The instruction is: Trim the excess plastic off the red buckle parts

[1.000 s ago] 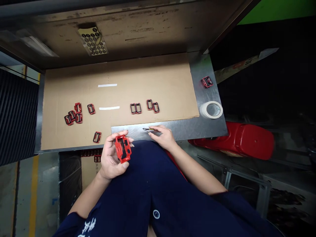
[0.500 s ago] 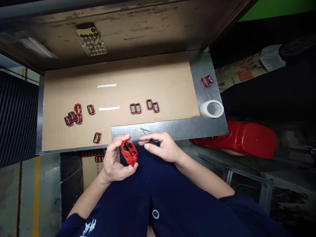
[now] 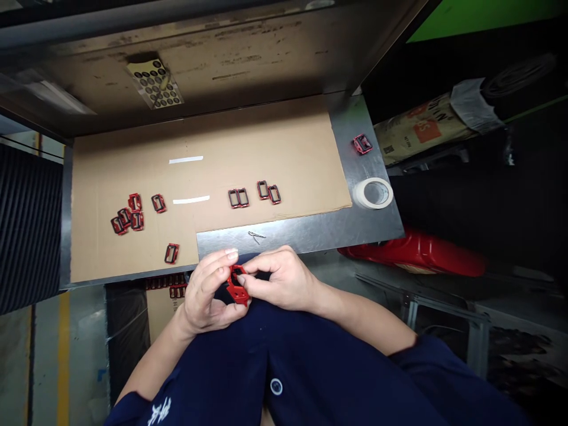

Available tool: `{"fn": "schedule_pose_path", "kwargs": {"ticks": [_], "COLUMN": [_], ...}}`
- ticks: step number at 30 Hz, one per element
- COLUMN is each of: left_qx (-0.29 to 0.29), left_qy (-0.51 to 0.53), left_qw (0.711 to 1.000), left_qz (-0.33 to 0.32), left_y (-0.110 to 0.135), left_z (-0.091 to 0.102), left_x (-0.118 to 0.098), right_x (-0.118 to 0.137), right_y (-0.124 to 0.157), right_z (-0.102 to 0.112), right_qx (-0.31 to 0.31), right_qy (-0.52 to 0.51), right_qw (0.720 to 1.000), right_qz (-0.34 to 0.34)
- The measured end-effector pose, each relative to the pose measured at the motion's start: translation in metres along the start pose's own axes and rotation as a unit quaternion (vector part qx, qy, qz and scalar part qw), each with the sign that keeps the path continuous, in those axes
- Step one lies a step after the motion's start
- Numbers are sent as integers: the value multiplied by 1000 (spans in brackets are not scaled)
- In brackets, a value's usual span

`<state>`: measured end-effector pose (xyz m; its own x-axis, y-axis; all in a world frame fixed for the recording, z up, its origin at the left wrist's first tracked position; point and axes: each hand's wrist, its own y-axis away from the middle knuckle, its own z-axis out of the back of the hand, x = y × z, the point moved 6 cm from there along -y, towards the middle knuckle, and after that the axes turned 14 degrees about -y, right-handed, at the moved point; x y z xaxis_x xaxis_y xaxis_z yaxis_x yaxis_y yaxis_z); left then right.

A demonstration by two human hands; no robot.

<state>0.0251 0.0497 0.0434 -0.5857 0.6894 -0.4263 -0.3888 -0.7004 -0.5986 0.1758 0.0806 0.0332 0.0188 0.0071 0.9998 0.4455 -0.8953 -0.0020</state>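
Observation:
My left hand [image 3: 206,299] holds a red plastic housing [image 3: 239,294] with dark openings, its fingers along the far side and the thumb at the near end. Thumb and forefinger of my right hand [image 3: 286,281] are pinched at the right edge of the same housing; whether a small piece sits between them is hidden. Just beyond my hands, a small metal tool like tweezers [image 3: 256,236] lies on the bare metal strip of the bench. One red-and-black frame [image 3: 171,253] rests on the cardboard near my left hand.
Cardboard [image 3: 302,142] covers most of the bench, with several red-and-black frames [image 3: 136,220] at left and more frames [image 3: 238,198] near the middle. A tape roll [image 3: 374,193] and another red part [image 3: 362,144] are at right. A sticker sheet [image 3: 155,83] hangs on the back panel.
My right hand has moved left and its thumb and forefinger have closed at the red housing. My left hand has tilted the housing slightly. The view has shifted a little.

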Motion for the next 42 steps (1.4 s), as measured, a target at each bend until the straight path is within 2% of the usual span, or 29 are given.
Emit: {"fn": "schedule_pose_path", "kwargs": {"ticks": [6, 15, 22, 26, 33, 42], "left_qx": [-4, 0, 17, 21, 15, 32], "left_qy": [10, 34, 32, 24, 14, 11], "left_qw": [1000, 999, 999, 999, 1000, 999], "left_qz": [-10, -8, -22, -17, -11, -37], "left_y": [2, 6, 2, 3, 2, -1], "left_z": [1, -1, -1, 0, 1, 1], "left_x": [-2, -3, -5, -4, -4, -6], "right_x": [1, 0, -9, -8, 0, -4], "right_y": [2, 5, 5, 5, 4, 2], "right_z": [-2, 2, -1, -1, 4, 2], "right_qx": [58, 101, 71, 77, 120, 77], "right_qy": [8, -32, -57, -55, -53, -41], "right_qw": [998, 991, 979, 978, 981, 975], "right_qz": [-27, -84, -181, -184, -145, -205]}}
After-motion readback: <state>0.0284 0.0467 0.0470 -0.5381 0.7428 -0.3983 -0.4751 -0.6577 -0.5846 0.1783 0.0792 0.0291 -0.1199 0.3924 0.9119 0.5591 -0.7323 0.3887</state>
